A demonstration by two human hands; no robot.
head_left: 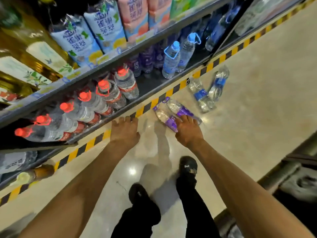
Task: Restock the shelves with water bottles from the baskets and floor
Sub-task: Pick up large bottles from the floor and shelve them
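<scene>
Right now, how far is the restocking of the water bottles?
Done: red-capped bottles, purple bottles and blue-capped bottles stand on the bottom shelf. In hand: the right hand touches a purple-labelled pair lying on the floor; the left hand holds nothing. Left: that pair and two blue-labelled bottles on the floor, with bare shelf space waiting.

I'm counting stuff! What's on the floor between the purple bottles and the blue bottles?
Nothing: only bare shiny floor separates the purple-label bottles from the blue-label bottles, in the head view.
</scene>
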